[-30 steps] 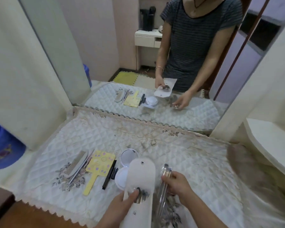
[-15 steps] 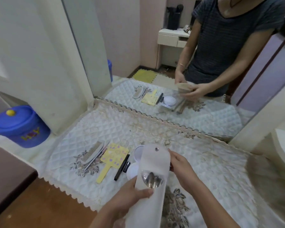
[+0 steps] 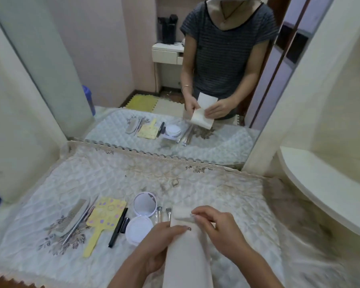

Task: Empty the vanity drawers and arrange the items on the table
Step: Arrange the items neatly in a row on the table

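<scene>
Gripping the white pouch [image 3: 187, 252] between them, left hand [image 3: 156, 244] and right hand [image 3: 218, 229] pinch its folded flap.

The quilted table cover [image 3: 133, 175] is bare across its far half, from 10 to 2 o'clock, up to the mirror [image 3: 175, 80] standing along the back edge. The right side of the cover, at 3 to 4 o'clock, is also open, bounded by a curved white shelf [image 3: 320, 194]. The near-left quadrant is occupied: comb [image 3: 74, 215], yellow hand mirror [image 3: 104, 217], black pen [image 3: 118, 227], open compact [image 3: 140, 217] and two small brushes [image 3: 163, 214] lie side by side from 9 toward 12 o'clock with narrow gaps between them. Both hands, left hand [image 3: 158, 248] and right hand [image 3: 218, 229], and the white pouch [image 3: 187, 252] fill the near centre at 6 o'clock.
</scene>
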{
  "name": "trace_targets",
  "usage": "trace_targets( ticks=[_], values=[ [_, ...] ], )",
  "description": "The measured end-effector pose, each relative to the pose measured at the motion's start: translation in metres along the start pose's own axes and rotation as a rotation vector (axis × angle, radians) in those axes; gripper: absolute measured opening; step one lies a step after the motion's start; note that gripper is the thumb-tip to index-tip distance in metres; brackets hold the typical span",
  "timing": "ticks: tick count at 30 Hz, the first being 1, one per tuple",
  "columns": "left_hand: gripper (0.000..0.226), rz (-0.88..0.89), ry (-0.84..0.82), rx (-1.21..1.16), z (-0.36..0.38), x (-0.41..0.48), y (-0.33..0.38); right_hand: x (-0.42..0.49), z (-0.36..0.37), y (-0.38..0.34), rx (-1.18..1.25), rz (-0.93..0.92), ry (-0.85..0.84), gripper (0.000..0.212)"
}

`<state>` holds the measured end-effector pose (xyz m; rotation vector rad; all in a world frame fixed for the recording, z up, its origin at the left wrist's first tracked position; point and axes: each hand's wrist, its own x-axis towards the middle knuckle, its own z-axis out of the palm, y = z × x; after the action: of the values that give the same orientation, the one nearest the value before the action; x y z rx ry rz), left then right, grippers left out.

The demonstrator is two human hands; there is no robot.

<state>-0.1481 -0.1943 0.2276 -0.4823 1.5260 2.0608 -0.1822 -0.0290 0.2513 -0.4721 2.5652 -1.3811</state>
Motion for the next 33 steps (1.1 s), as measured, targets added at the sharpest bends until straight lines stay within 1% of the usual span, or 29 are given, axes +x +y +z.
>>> trace_targets(
  ticks=[7, 10, 11, 13, 15, 16, 17, 18, 19, 20, 21, 22, 23, 24, 25, 27, 28, 30, 31, 33],
  values=[
    [0.021, -0.027, -0.076, 0.080, 0.014, 0.009, 0.004, -0.019, 0.001, 0.012, -0.050, -0.016, 0.119, 0.026],
    [0.017, -0.034, -0.052, 0.090, 0.017, 0.012, 0.003, -0.022, 0.004, 0.015, -0.078, -0.037, 0.145, 0.009],
    [0.015, -0.043, -0.044, 0.090, 0.018, 0.011, 0.004, -0.023, 0.005, 0.016, -0.090, -0.050, 0.146, 0.008],
    [0.012, -0.064, -0.034, 0.077, 0.018, 0.011, 0.004, -0.026, 0.006, 0.013, -0.114, -0.064, 0.141, 0.015],
    [0.022, -0.089, -0.039, 0.046, 0.016, 0.010, 0.005, -0.030, 0.009, 0.013, -0.139, -0.076, 0.138, 0.033],
    [0.019, -0.105, -0.060, 0.015, 0.016, 0.009, 0.004, -0.032, 0.011, 0.014, -0.170, -0.077, 0.125, 0.040],
    [0.012, -0.115, -0.085, -0.012, 0.016, 0.008, 0.003, -0.033, 0.013, 0.015, -0.211, -0.073, 0.110, 0.044],
    [0.012, -0.116, -0.103, -0.033, 0.016, 0.009, 0.000, -0.035, 0.015, 0.016, -0.239, -0.058, 0.100, 0.046],
    [0.019, -0.112, -0.116, -0.055, 0.017, 0.010, -0.004, -0.037, 0.017, 0.017, -0.218, -0.036, 0.093, 0.043],
    [0.025, -0.099, -0.102, -0.071, 0.019, 0.011, -0.010, -0.039, 0.019, 0.018, -0.130, 0.012, 0.104, 0.035],
    [0.029, -0.089, -0.058, -0.064, 0.021, 0.013, -0.017, -0.041, 0.021, 0.019, -0.008, 0.088, 0.142, 0.024],
    [0.029, -0.073, -0.014, -0.051, 0.023, 0.015, -0.026, -0.044, 0.023, 0.020, 0.120, 0.185, 0.209, 0.013],
    [0.025, -0.054, 0.025, -0.025, 0.026, 0.017, -0.032, -0.046, 0.026, 0.024, 0.230, 0.279, 0.283, 0.008],
    [0.021, -0.027, 0.064, 0.011, 0.029, 0.019, -0.039, -0.049, 0.028, 0.030, 0.291, 0.346, 0.350, 0.013],
    [0.017, 0.011, 0.104, 0.055, 0.031, 0.022, -0.044, -0.051, 0.032, 0.036, 0.339, 0.405, 0.370, 0.024],
    [0.015, 0.085, 0.170, 0.169, 0.034, 0.026, -0.050, -0.053, 0.037, 0.048, 0.463, 0.543, 0.301, 0.046],
    [0.015, 0.117, 0.193, 0.218, 0.035, 0.027, -0.051, -0.053, 0.039, 0.053, 0.550, 0.602, 0.235, 0.049],
    [0.016, 0.163, 0.205, 0.283, 0.035, 0.032, -0.056, -0.051, 0.041, 0.060, 0.667, 0.653, 0.143, 0.040],
    [0.017, 0.190, 0.210, 0.311, 0.035, 0.033, -0.058, -0.049, 0.042, 0.062, 0.670, 0.659, 0.129, 0.034],
    [0.021, 0.262, 0.245, 0.385, 0.031, 0.035, -0.060, -0.043, 0.044, 0.067, 0.663, 0.661, 0.156, 0.031]
  ],
)
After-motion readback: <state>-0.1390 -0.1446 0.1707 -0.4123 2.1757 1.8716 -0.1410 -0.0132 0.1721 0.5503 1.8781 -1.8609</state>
